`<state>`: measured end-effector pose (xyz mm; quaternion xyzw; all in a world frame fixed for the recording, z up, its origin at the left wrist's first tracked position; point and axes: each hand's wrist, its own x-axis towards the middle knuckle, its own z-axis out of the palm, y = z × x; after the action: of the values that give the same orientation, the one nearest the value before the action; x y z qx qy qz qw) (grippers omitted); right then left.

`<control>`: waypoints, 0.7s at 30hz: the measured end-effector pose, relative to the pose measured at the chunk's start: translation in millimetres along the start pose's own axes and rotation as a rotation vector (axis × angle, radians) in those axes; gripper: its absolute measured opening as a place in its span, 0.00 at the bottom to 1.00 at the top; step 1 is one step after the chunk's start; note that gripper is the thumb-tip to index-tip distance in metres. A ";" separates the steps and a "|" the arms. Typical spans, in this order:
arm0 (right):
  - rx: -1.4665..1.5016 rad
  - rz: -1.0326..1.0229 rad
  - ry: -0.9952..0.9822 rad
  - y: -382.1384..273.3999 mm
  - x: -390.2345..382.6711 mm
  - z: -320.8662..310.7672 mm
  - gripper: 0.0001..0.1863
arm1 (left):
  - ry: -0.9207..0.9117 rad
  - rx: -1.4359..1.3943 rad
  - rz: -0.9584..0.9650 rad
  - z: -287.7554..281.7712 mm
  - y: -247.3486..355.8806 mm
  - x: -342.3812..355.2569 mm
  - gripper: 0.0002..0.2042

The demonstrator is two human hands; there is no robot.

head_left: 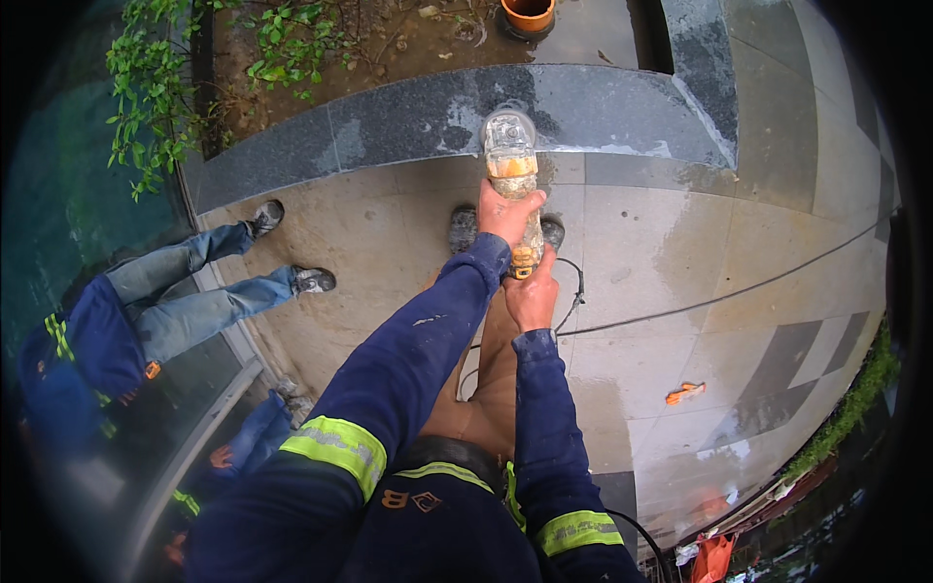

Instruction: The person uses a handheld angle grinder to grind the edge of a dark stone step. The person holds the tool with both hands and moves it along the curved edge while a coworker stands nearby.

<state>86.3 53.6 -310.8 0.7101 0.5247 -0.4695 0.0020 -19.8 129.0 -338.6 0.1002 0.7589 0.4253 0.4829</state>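
Observation:
Both hands are closed round an angle grinder (512,167), its yellow body coated in pale dust and grime. My left hand (507,212) wraps the body behind the head. Farther back, my right hand (532,294) grips the rear end. The grinder's disc end rests over the dark grey stone edging (408,112) of a planter; whether the disc touches the stone or spins I cannot tell. Pale wet smears mark the stone around it. A black power cord (719,304) runs from near my right hand off to the right across the paving.
My shoes (464,229) stand just before the edging. At left is another person in blue jeans (194,306), beside a glass wall (58,185). Muddy soil, a leafy shrub (146,92) and an orange pipe or pot (530,14) lie beyond the edging. A small orange item (685,394) lies on the paving.

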 end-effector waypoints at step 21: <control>0.039 -0.068 -0.015 1.5 -15.8 3.5 0.42 | 0.069 -0.012 -0.012 -17.3 -18.7 -4.2 0.32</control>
<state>85.0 39.4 -302.9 0.6881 0.5394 -0.4848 -0.0239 -27.0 105.6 -346.7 0.0780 0.7732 0.4300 0.4595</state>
